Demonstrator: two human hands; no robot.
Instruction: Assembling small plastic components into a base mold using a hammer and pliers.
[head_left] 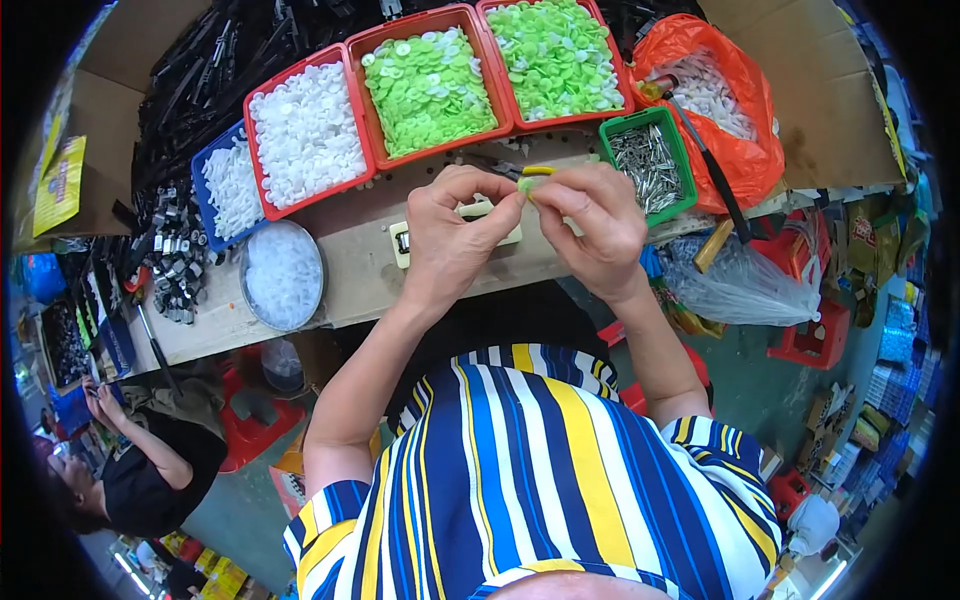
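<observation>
Over the table's front edge, my left hand (460, 222) and my right hand (598, 222) meet fingertip to fingertip. Both are closed in a pinch on a small light-green plastic disc (527, 185); whether another part is joined to it is hidden by my fingers. Just behind them lies a pair of pliers with yellow handles (538, 170). Under my left hand a cream-coloured block (401, 243) rests on the table, partly covered. Two red trays beyond hold green discs (428, 85) and green and white discs (556, 60).
Left stand a red tray of white parts (306, 135), a blue tray (222, 190) and a round pan (283, 275). On the right are a green tray of metal pins (648, 160), an orange bag (765, 150) and a black-shafted screwdriver (712, 165). Another person (150, 465) sits at left.
</observation>
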